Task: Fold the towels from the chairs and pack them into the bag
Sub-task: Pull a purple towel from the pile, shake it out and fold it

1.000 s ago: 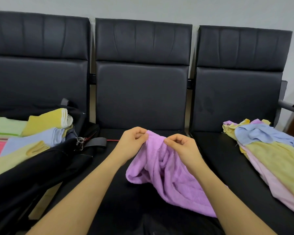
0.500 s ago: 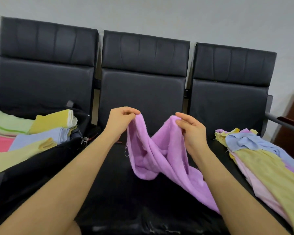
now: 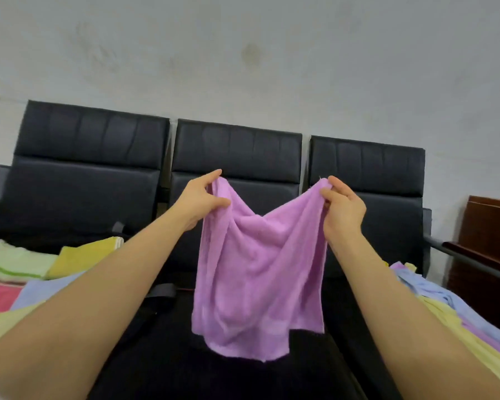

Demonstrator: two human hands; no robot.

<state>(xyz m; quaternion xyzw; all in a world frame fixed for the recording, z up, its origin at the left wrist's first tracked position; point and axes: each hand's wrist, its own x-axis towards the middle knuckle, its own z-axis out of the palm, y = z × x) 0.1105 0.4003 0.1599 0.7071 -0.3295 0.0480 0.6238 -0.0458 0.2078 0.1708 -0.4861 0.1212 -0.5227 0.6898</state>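
A purple towel [image 3: 257, 272] hangs in the air over the middle chair seat [image 3: 185, 356], sagging between its two top corners. My left hand [image 3: 198, 202] pinches the left corner and my right hand [image 3: 342, 210] pinches the right corner, both raised to backrest height. Folded towels in yellow [image 3: 81, 255], green, pink and blue lie stacked at the left, where the black bag is mostly hidden behind my left arm. A loose pile of unfolded towels [image 3: 456, 313], blue, yellow and purple, lies on the right chair.
Three black padded chairs [image 3: 237, 151] stand in a row against a grey wall. A metal armrest [image 3: 459, 255] sticks out at the right chair, with a dark wooden cabinet [image 3: 491, 243] beyond it. A bag strap [image 3: 159, 290] lies on the middle seat.
Both hands lifted the purple towel off the seat and drew apart, spreading it so it hangs by its top corners. The view tilted upward.
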